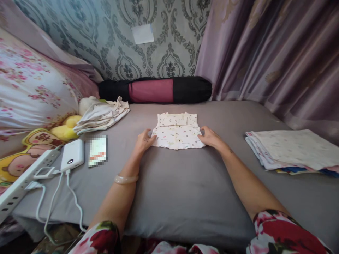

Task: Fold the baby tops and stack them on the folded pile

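White printed garment (177,137) lies flat on the gray sheet (180,190), between our two hands, with a crosswise edge running over its middle. Our left hand (145,141) is at its lower left side, fingers curled and thumb touching the edge; our right hand (212,137) mirrors it at the lower right side. We cannot tell whether either hand pinches the fabric or merely rests against it. On our left wrist we wear a pale bangle (126,179).

Well to our right we have a stack of folded cloths (296,148), a pale one on top. Over to our left sits a looser pile of pale clothes (103,114), just beside a yellow plush toy (66,129). Nearer us on that side are a white power bank (72,155) with a cable plugged in and a white power strip (29,183). Beyond the garment, a black and maroon bolster (156,90) lies along the patterned wall (111,46).
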